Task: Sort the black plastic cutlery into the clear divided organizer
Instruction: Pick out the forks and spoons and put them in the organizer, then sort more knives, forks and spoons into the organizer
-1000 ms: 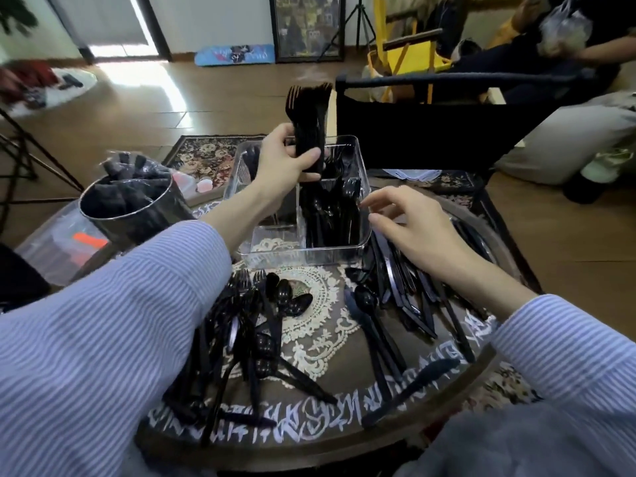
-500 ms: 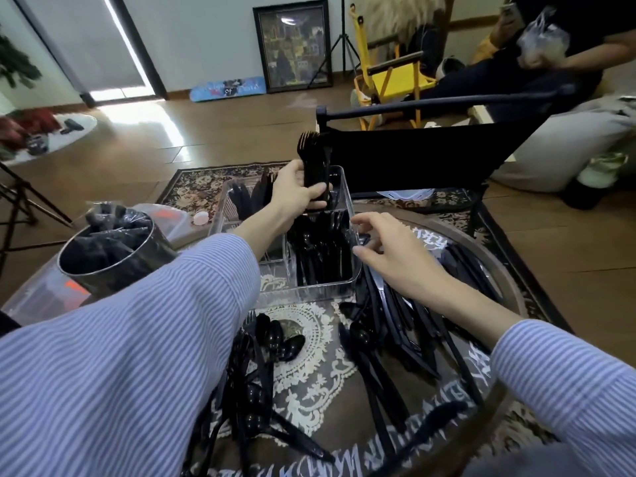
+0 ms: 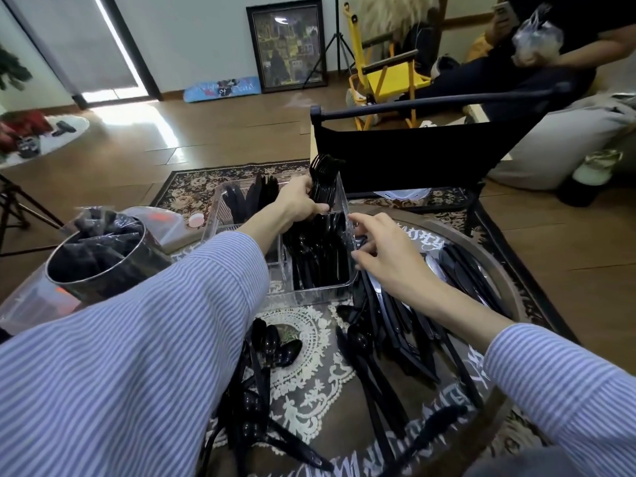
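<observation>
The clear divided organizer (image 3: 311,292) stands at the far side of the round table. My left hand (image 3: 298,204) grips a bundle of black forks (image 3: 324,180), tines up, standing in the organizer's far right compartment. The near right compartment holds black cutlery (image 3: 318,253). More black pieces stand in the far left compartment (image 3: 253,197). My right hand (image 3: 382,251) rests against the organizer's right wall with relaxed fingers, over a pile of black knives (image 3: 413,315). Loose black spoons (image 3: 272,342) lie on the table in front of the organizer.
A round metal tin (image 3: 99,256) stuffed with black plastic sits at the left beside clear plastic packaging. A black folding chair back (image 3: 413,156) stands right behind the table. A yellow chair and a seated person are further back right.
My left hand has lowered the fork bundle from above the organizer down into its far right compartment. My right hand has moved up against the organizer's right wall.
</observation>
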